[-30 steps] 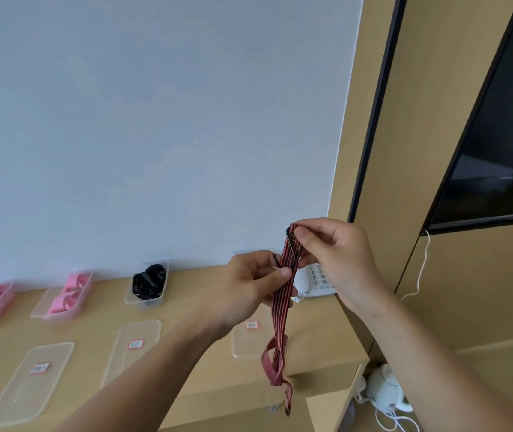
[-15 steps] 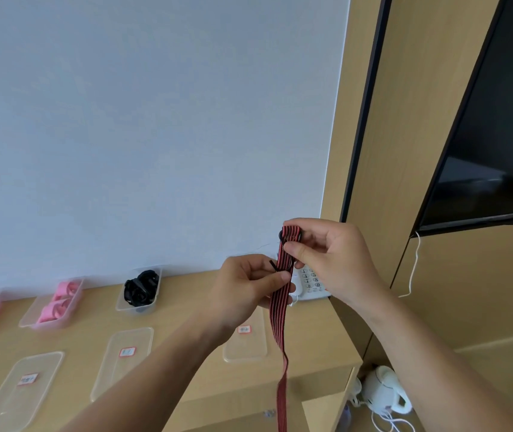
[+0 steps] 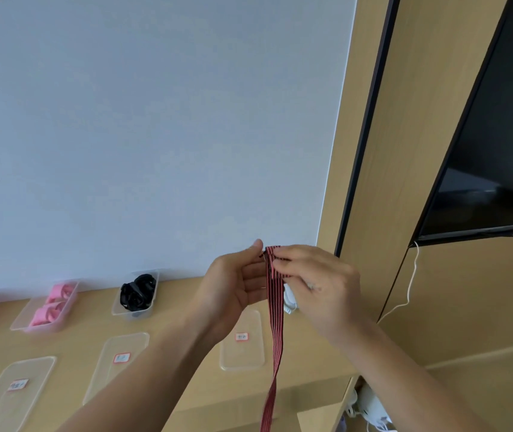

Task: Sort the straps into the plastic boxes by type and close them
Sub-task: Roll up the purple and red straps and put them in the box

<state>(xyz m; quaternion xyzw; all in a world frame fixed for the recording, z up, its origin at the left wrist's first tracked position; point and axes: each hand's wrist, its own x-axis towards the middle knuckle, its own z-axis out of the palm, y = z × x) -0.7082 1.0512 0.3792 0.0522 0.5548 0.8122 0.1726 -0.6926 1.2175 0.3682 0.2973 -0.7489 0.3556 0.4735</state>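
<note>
Item: red-and-black striped strap (image 3: 275, 307), held above the counter (image 3: 93, 332), its tail hanging past the counter's front edge. My right hand (image 3: 314, 285) pinches its folded top, and my left hand (image 3: 233, 288) pinches the same fold opposite. On the counter: box of black straps (image 3: 135, 310), box of pink straps (image 3: 46, 310), labelled lid (image 3: 242, 353).
</note>
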